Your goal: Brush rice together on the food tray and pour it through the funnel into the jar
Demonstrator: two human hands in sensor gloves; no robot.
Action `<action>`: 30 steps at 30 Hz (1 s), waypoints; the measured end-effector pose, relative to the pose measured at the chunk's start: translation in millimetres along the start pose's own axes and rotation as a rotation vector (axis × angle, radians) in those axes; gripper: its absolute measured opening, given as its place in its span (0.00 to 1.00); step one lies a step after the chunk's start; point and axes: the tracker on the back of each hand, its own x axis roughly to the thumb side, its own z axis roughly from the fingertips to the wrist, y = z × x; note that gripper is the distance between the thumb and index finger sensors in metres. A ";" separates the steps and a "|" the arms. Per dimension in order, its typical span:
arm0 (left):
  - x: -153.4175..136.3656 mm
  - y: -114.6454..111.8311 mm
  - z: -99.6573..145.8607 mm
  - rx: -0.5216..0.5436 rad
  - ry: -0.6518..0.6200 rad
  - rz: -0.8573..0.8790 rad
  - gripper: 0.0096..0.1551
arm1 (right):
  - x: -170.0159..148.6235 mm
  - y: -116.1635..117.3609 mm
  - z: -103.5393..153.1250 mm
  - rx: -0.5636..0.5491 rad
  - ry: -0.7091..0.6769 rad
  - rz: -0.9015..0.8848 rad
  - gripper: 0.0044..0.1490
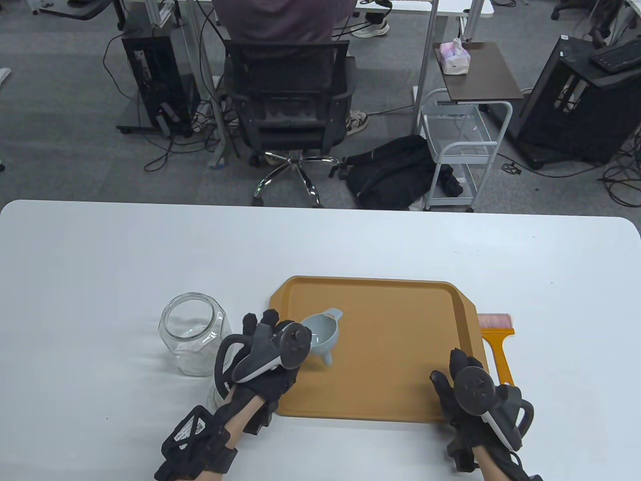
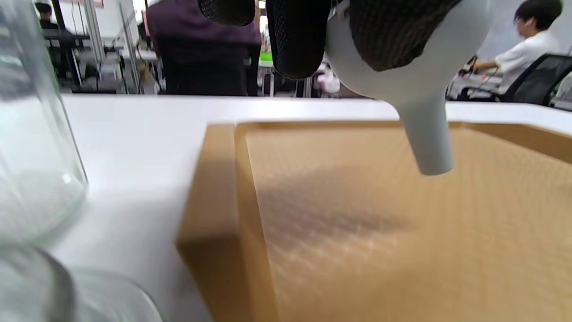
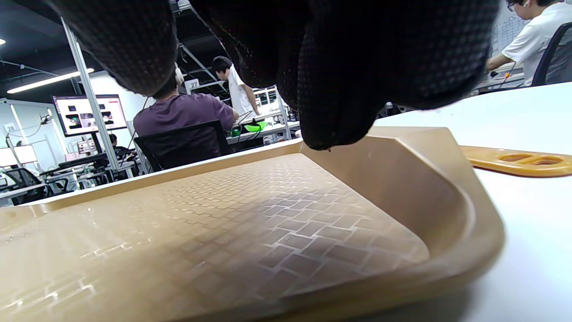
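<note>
Table view has the orange food tray (image 1: 390, 350) sitting near the front edge of the white table (image 1: 100, 250), and honestly I can't spot any rice on it. Left hand (image 1: 265, 350) is over the tray's left side, fingers wrapped round the pale blue funnel (image 1: 323, 335); in the left wrist view the funnel's spout (image 2: 426, 138) hangs clear above the tray floor, tilted a bit. The glass jar (image 1: 195, 333) stands upright just left of the tray with some white stuff in the bottom, looks like rice. Right hand (image 1: 470, 386) is at the tray's front right corner, fingers curled over the rim, though I can't tell whether it's properly gripping. The brush (image 1: 496, 345) lies flat on the table, right against the tray's right edge.
</note>
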 end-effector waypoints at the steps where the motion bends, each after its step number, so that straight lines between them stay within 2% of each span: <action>1: 1.4 -3.8 -3.7 -0.021 0.002 0.008 0.26 | 0.0 0.1 -0.1 0.001 0.000 -0.001 0.46; 10: 4.3 -28.1 -25.6 -0.124 0.037 0.023 0.27 | 7.4 3.8 -0.4 0.017 -0.030 0.010 0.46; 19: 1.2 -34.5 -28.6 -0.135 0.081 0.025 0.29 | 8.9 4.9 -0.8 0.029 -0.037 0.013 0.45; 22: -0.1 -32.3 -26.2 -0.142 0.076 0.040 0.35 | 5.7 3.3 -0.7 0.028 -0.027 -0.003 0.45; 25: -3.3 -25.6 -18.3 -0.102 0.049 0.085 0.43 | 2.8 2.8 -1.2 0.032 -0.018 -0.013 0.45; 30: -16.9 -10.9 8.0 -0.033 -0.016 0.189 0.44 | -0.8 1.9 -2.0 0.035 -0.006 -0.025 0.45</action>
